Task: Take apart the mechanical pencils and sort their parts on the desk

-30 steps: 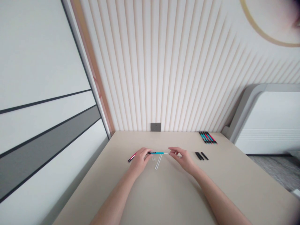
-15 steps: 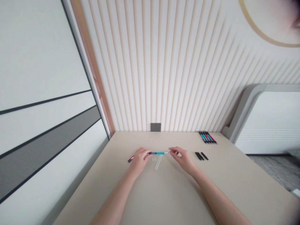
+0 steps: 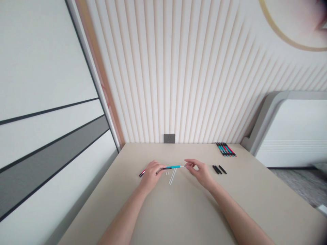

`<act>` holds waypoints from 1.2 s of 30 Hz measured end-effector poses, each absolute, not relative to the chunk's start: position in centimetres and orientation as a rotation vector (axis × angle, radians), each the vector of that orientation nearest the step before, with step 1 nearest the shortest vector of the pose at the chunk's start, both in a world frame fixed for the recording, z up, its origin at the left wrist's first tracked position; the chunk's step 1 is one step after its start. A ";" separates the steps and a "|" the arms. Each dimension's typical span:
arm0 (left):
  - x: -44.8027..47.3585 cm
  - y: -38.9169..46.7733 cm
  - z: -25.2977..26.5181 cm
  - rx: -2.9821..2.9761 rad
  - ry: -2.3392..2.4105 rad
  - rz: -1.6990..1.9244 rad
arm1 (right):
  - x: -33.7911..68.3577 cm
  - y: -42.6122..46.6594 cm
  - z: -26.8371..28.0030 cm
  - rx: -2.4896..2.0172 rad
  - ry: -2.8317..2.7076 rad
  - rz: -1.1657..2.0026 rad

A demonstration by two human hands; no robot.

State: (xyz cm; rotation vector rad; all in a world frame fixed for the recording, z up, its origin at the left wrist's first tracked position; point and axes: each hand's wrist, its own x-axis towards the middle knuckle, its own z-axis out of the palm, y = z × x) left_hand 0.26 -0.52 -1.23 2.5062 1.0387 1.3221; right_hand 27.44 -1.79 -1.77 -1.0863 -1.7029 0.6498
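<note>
Across the middle of the table lies a blue and black pen (image 3: 175, 167) held level in the air between my two hands. My left hand (image 3: 152, 172) is closed around its black end. From the blue end sticks a thin white refill (image 3: 182, 166), whose tip my right hand (image 3: 198, 170) pinches between thumb and fingers; the fingertips partly hide it. Below the pen two slim white sticks (image 3: 172, 177) rest on the table beside small white pieces (image 3: 167, 173). A pink and black pen part (image 3: 142, 173) shows partly behind my left hand.
Three black pen caps or barrels (image 3: 219, 169) lie to the right of my right hand. Several blue, pink and black pens (image 3: 226, 149) sit in a row near the back right of the beige table (image 3: 163, 217). A dark socket (image 3: 169, 138) is on the ribbed wall.
The pen has shifted slightly and is a little more tilted, its right end higher. Both hands keep their holds; the things on the table have not moved.
</note>
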 end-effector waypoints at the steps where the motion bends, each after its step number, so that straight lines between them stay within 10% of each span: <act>1: 0.2 -0.5 -1.3 2.502 1.015 1.319 | 27.4 -1.8 -1.7 -1.091 -1.702 0.661; 24: 0.6 -0.7 -0.9 2.369 1.106 1.203 | 28.1 -2.1 -0.3 -1.173 -1.840 0.639; 36: 0.6 -0.4 -1.1 2.383 1.116 1.190 | 35.7 -0.6 -1.3 -2.445 -1.612 0.021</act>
